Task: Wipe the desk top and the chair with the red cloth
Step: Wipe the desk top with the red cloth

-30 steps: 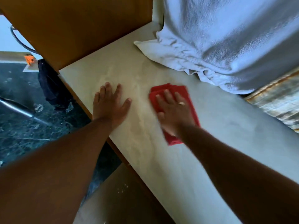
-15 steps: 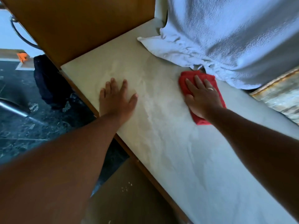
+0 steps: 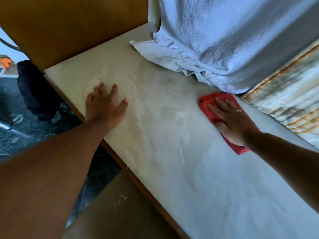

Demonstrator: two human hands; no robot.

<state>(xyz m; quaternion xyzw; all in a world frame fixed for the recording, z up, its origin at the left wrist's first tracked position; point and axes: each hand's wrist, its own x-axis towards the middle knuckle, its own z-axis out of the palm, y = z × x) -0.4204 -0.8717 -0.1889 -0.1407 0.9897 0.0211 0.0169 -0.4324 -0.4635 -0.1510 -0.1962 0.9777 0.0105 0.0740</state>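
Observation:
The pale desk top point(image 3: 165, 152) runs from upper left to lower right and shows smeared dust streaks. A folded red cloth point(image 3: 209, 104) lies flat on it near the back edge, just below the white towel. My right hand point(image 3: 233, 119) presses palm-down on the cloth with straight fingers, covering its middle. Near the desk's front edge my left hand point(image 3: 105, 104) rests flat with fingers spread and nothing under it. I cannot make out the chair with certainty.
A white towel point(image 3: 224, 40) drapes over something at the back. A striped woven surface point(image 3: 284, 104) lies at right. A brown wooden panel point(image 3: 69, 28) stands at the desk's left end. Below are a dark marble floor point(image 3: 25, 131), a dark bag point(image 3: 34, 90) and a brown surface point(image 3: 120, 213).
My right hand has slid the red cloth to the right along the back of the desk, past the towel's edge. My left hand has stayed planted near the front edge.

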